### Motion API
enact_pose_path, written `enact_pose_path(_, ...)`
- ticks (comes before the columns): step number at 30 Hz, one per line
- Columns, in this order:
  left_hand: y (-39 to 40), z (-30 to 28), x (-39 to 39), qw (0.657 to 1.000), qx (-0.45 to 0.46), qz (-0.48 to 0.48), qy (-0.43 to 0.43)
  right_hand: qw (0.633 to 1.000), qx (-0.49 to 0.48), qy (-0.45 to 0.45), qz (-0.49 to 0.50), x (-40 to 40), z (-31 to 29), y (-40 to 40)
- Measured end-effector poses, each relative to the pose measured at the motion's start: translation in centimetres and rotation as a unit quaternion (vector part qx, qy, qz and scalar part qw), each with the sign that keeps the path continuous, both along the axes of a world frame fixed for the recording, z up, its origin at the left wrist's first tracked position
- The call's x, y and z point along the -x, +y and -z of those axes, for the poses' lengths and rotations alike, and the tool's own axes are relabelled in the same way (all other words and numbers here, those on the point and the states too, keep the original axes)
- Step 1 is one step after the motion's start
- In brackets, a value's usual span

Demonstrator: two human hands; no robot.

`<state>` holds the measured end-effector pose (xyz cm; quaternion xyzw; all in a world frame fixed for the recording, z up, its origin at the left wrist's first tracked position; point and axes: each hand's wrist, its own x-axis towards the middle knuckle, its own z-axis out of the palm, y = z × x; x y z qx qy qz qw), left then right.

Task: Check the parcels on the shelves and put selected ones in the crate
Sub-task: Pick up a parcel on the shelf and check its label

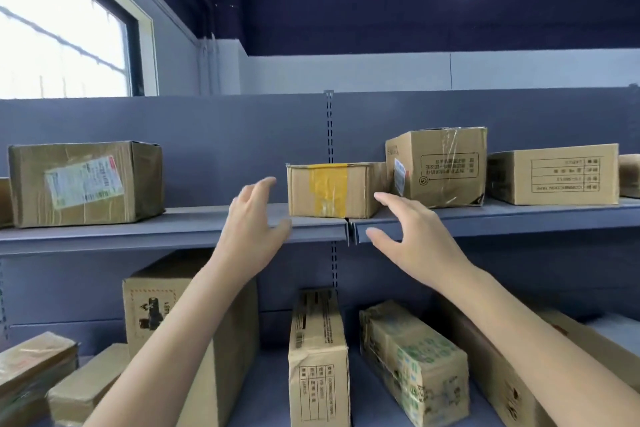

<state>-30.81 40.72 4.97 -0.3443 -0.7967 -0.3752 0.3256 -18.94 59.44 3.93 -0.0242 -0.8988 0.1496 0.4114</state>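
Observation:
A small cardboard parcel with yellow tape (332, 190) sits on the upper grey shelf (194, 230), at the joint between two shelf boards. My left hand (252, 222) is raised just left of it, fingers spread, holding nothing. My right hand (412, 236) hovers in front of the parcel's right corner, also spread and holding nothing. Neither hand touches the parcel. No crate is in view.
The upper shelf also carries a labelled box (86, 184) at left, a taller taped box (438, 166) and a long printed box (554, 177) at right. Several parcels stand on the lower shelf, among them an upright narrow box (317, 360) and a green-printed one (412, 360).

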Motion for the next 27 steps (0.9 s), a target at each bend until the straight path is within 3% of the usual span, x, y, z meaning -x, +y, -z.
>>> enact_pose_path(5,3.9,-2.7,4.1,0.998,0.016,-0.010,-0.065,0.999,0.013,-0.018,0.038,4.6,-2.1,2.7)
enact_pose_path(9,7.0,-3.8,6.9,0.995,0.023,-0.036,-0.087,0.985,0.166,-0.031,0.025,8.3,-3.0,4.6)
enact_pose_path(15,9.1,-4.8,10.2,0.979,0.015,-0.049,-0.198,0.963,0.265,-0.047,-0.003,10.8,-3.5,6.5)
enact_pose_path(19,9.7,-5.0,10.8,0.971,0.018,-0.042,-0.235,0.964,0.254,-0.084,-0.013,11.6,-4.1,6.3)
enact_pose_path(27,6.5,-5.3,8.8,0.969,-0.091,0.029,-0.228,0.959,0.273,-0.025,-0.067,11.0,-3.6,4.5)
